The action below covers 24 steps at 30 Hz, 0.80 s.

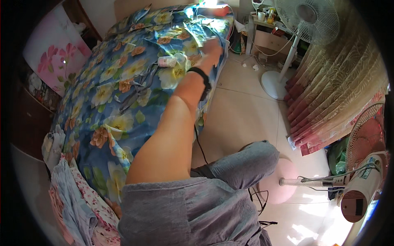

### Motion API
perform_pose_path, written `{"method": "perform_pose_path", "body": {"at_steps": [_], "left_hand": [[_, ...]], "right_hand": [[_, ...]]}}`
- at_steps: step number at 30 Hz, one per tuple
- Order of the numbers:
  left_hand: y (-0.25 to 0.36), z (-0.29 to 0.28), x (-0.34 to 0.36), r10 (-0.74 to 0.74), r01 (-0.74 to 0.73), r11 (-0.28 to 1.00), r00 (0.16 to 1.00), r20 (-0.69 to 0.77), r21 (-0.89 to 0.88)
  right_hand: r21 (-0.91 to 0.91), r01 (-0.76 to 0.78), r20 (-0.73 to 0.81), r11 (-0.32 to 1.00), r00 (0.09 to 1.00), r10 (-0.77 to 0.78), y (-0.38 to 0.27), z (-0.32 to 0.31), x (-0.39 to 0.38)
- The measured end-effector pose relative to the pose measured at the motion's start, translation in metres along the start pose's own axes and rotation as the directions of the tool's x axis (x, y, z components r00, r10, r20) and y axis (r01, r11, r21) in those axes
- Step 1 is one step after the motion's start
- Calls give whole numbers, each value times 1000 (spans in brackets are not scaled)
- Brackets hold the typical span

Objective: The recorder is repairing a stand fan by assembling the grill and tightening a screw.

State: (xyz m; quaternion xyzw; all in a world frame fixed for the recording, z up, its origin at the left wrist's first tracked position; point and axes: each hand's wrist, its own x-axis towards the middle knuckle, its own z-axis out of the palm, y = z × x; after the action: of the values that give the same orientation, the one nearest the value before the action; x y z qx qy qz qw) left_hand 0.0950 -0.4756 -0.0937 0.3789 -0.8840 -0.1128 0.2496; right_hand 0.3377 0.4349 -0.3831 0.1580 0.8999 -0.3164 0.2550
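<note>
My left arm, with a black band [200, 76] on it, stretches far across the bed. My left hand [211, 46] is over the bed's right edge near the far end, in a patch of bright light. Motion smears its fingers, so I cannot make out whether they are closed or hold anything. Just beside it runs a dark cable [217, 36]. Left of my forearm, a small pink-and-clear container [167, 62] lies on the blue flowered bedsheet [102, 95]. My right hand is out of view.
A white standing fan [292, 51] stands right of the bed, before a cluttered desk [269, 39]. Patterned curtains [324, 94] hang at the right. A second fan with a pink base [283, 180] is near my knee. Clothes [76, 201] are piled at the lower left.
</note>
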Motion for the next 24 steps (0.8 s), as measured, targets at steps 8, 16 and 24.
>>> {"method": "perform_pose_path", "body": {"at_steps": [8, 16, 24], "left_hand": [[-132, -74, -39, -53, 181, 846, 965, -258, 501], [-160, -64, -42, -109, 220, 749, 971, -211, 625], [-167, -48, -36, 164, 44, 710, 960, -226, 703]], "right_hand": [[2, -83, 47, 997, 995, 83, 20, 9, -2], [28, -112, 59, 993, 992, 111, 31, 13, -9], [43, -144, 51, 989, 989, 141, 41, 15, -24]]}}
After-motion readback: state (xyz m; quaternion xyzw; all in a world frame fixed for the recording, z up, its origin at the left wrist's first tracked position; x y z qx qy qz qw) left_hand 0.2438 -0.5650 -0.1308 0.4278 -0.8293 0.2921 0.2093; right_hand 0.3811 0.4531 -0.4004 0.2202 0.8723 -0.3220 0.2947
